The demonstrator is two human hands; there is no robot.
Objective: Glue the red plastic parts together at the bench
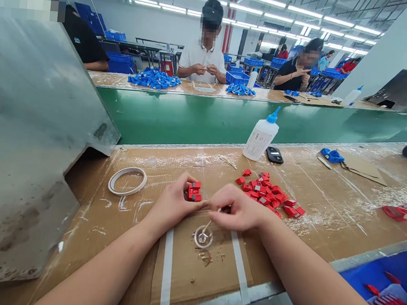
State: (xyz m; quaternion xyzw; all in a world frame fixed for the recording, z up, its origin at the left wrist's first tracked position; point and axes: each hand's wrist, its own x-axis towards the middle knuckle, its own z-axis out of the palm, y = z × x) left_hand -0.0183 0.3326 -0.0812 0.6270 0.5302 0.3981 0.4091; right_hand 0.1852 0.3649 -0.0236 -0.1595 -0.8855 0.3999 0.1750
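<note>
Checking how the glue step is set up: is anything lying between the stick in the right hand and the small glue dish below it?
Nothing visible does. The right hand holds a thin stick whose lower end already reaches into the small dish. The left hand, holding red parts, stays above and left of the dish.

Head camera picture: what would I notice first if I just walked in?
Probably the two bare hands in the middle: the left hand holds small red parts, and the right hand dips a thin stick into a little round cap. A pile of red pieces lies right of them, a white bottle behind.
</note>
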